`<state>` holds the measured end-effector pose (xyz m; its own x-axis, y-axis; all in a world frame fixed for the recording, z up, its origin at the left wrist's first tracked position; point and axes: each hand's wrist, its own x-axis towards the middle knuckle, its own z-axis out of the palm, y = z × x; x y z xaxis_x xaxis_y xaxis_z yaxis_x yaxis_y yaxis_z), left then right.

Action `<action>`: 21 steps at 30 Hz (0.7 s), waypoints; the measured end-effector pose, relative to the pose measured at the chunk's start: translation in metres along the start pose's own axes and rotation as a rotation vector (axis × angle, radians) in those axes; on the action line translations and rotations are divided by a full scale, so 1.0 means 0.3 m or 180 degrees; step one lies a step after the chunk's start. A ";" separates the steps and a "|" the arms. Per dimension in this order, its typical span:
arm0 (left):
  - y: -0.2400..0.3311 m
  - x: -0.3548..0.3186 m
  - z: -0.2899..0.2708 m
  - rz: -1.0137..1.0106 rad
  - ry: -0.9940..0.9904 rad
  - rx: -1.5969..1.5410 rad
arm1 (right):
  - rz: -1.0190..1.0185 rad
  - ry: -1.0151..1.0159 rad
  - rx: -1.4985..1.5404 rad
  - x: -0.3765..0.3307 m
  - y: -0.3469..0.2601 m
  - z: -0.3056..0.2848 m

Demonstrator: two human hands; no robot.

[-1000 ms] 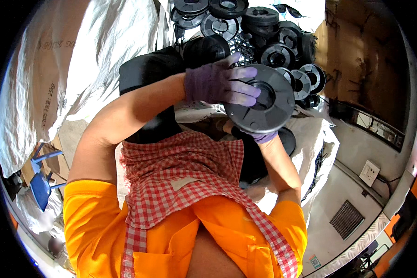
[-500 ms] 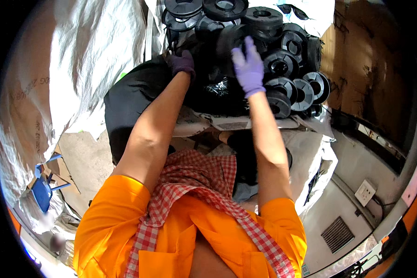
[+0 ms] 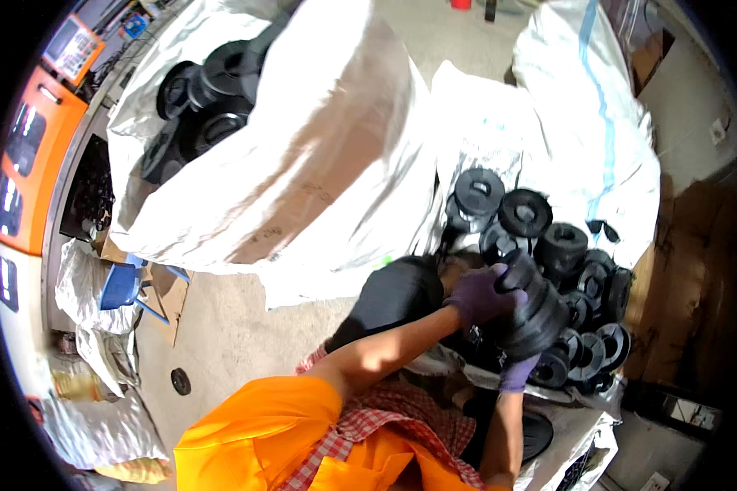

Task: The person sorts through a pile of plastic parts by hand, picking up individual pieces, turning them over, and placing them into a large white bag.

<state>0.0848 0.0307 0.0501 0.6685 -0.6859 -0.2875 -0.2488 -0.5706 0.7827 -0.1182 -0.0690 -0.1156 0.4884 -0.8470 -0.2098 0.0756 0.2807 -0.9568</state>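
Between my purple-gloved hands is a tilted stack of black plastic spools (image 3: 539, 315). My left hand (image 3: 479, 296) is closed on the upper left end of the stack, fingers over a spool rim. Against the lower end, my right hand (image 3: 519, 373) supports the stack; its fingers are mostly hidden behind the spools. Around and beyond the stack lie more loose black spools (image 3: 525, 213), some flat and some on edge, on white sacking. Sunglasses (image 3: 603, 231) rest on the white sheet to the right of the spools.
A large white woven sack (image 3: 360, 164) stands left of the pile, with more black spools (image 3: 225, 69) at its far side. A blue stool (image 3: 121, 285) and a single spool (image 3: 181, 381) are on the floor at left. Brown cardboard (image 3: 680, 278) borders the right.
The view has swung left, bringing the large sack and orange machine into sight. Both hands have come together on a stack of spools; half a second ago they were apart over the pile.
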 end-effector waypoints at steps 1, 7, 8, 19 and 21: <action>0.046 -0.064 -0.107 0.0487 0.0279 0.0025 | -0.0160 -0.0028 -0.0068 -0.046 -0.052 0.060; 0.282 -0.601 -0.802 0.2801 0.2042 -0.0239 | -0.2909 -0.1845 -0.0993 -0.139 -0.770 0.826; 0.299 -0.707 -0.892 0.2873 0.2590 -0.0060 | -0.3391 -0.2136 -0.0931 -0.186 -0.880 0.984; -0.209 -0.218 -1.610 0.0228 0.3313 0.2086 | -0.3988 -0.2649 -0.1246 -0.258 -0.965 1.267; -0.263 -0.101 -1.742 0.0346 0.2968 0.1628 | -0.3894 -0.2088 -0.0974 -0.225 -0.900 1.134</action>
<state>0.4506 0.3327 0.2856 0.8432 -0.2519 0.4750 -0.4589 -0.7974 0.3918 0.1240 0.0659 0.2254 0.5678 -0.0973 0.8174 0.5907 -0.6434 -0.4869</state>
